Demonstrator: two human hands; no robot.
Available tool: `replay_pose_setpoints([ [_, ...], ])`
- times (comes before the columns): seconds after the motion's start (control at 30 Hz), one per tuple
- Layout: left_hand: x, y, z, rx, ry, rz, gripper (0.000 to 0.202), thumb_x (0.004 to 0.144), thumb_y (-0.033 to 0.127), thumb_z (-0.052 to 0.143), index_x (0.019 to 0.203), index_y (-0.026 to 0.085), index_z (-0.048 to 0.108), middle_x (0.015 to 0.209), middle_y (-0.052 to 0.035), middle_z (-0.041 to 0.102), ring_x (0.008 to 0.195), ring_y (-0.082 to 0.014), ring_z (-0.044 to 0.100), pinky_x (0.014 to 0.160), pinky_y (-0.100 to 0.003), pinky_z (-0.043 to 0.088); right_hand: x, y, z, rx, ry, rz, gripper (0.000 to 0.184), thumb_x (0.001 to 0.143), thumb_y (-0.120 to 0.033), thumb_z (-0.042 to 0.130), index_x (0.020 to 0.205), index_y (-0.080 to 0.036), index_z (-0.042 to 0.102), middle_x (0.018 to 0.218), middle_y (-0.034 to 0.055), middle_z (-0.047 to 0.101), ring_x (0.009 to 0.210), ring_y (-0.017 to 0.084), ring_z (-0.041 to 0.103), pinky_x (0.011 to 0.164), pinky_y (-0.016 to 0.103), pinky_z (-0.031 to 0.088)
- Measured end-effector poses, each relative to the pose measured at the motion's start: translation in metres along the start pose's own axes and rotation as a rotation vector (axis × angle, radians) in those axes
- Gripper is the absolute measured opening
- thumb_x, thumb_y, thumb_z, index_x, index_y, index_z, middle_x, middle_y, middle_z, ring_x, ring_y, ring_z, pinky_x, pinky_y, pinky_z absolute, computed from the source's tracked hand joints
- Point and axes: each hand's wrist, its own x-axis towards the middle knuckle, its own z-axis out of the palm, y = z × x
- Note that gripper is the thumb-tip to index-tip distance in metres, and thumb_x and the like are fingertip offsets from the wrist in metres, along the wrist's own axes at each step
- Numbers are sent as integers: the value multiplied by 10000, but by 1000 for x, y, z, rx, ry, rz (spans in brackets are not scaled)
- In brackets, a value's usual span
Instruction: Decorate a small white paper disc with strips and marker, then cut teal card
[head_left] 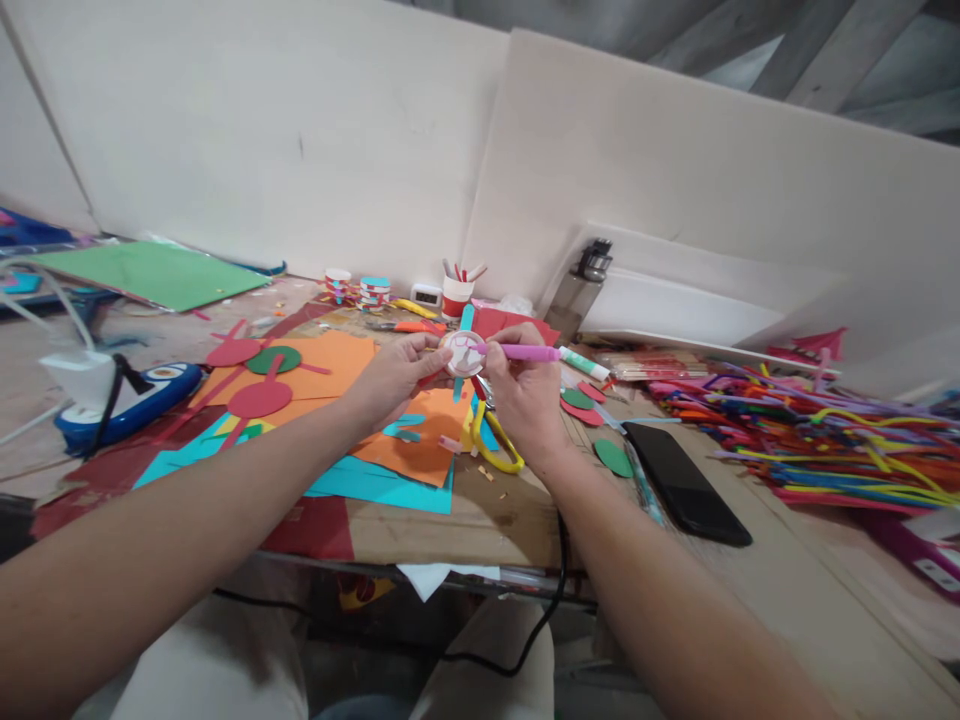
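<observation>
My left hand (411,372) pinches the edge of a small round white piece (466,354) with pink lines on its face, held above the table. A blue strip (468,318) sticks up behind it. My right hand (519,385) grips a pink marker (529,352), its tip at the white face; whether the tip touches I cannot tell. Below the hands lie scissors with yellow handles (501,462), partly hidden by my right hand. Orange paper (420,450) and blue paper (405,488) are spread under my left hand, and red discs (259,400) with strips lie beside it.
A black phone (686,482) lies to the right, before a pile of coloured pipe cleaners (825,430). A bottle (576,290) and a cup of sticks (457,295) stand at the back. Left are a blue power strip (131,405) and green sheet (161,272). A black cable (551,610) hangs in front.
</observation>
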Motion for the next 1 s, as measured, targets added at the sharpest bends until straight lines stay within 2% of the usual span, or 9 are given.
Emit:
replay_pose_setpoints([
  [0.37, 0, 1, 0, 6, 24, -12, 344, 680, 372, 790, 853, 110, 648, 884, -88, 711, 768, -161, 654, 735, -315, 516, -1, 3, 1, -18, 23, 3, 152, 887, -294, 532, 763, -207, 524, 703, -25, 545, 629, 112, 488, 572, 255, 386],
  [0.73, 0, 3, 2, -3, 23, -23, 352, 672, 371, 794, 850, 115, 631, 854, -79, 712, 763, -162, 657, 758, -329, 519, -1, 3, 1, 5, 43, -14, 120, 888, -257, 523, 777, -212, 516, 723, -26, 544, 630, 110, 505, 578, 252, 410],
  [1.0, -1, 3, 3, -3, 16, -17, 349, 682, 368, 789, 871, 113, 643, 869, -84, 715, 774, -168, 663, 767, -333, 517, -1, 5, 1, 41, 47, 7, 144, 909, -325, 516, 815, -216, 521, 741, -16, 547, 646, 121, 518, 584, 264, 431],
])
